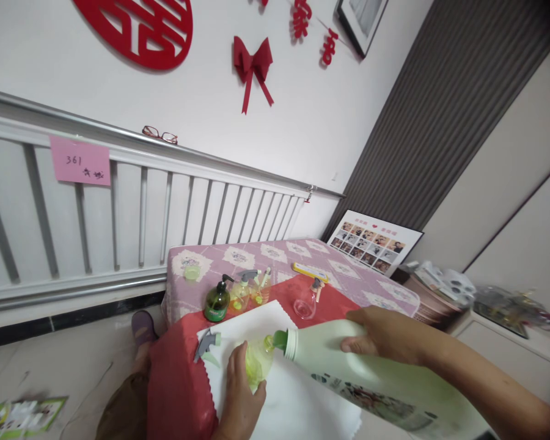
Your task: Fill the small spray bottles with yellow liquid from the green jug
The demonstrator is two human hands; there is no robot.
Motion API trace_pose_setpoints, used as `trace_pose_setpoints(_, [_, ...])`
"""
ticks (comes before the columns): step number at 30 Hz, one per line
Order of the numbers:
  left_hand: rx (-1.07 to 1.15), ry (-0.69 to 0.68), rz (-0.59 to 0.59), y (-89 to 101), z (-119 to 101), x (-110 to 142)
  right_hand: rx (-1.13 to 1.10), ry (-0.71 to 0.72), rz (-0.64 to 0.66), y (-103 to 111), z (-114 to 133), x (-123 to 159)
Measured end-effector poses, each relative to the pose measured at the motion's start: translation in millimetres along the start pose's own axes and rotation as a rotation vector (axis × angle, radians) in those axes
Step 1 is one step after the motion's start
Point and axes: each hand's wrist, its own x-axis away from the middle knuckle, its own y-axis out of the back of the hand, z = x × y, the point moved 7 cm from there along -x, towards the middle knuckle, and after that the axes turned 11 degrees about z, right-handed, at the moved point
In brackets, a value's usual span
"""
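Note:
My left hand is wrapped round a small yellow-green clear bottle standing on a white cloth. My right hand grips a big white jug with a green spout, tipped on its side so the spout meets the small bottle's mouth. A grey spray head lies on the cloth just left of the small bottle.
On the red and pink tablecloths stand a dark green pump bottle, yellow spray bottles, a clear pink spray bottle and a yellow tool. A white radiator lines the wall. A photo board leans at right.

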Motion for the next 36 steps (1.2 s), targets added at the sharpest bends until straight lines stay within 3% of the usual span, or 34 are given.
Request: trace_pose_setpoints(36, [0.003,0.018,0.008,0.0,3.1,-0.2,-0.008,0.021,0.004,1.2,2.9,2.2])
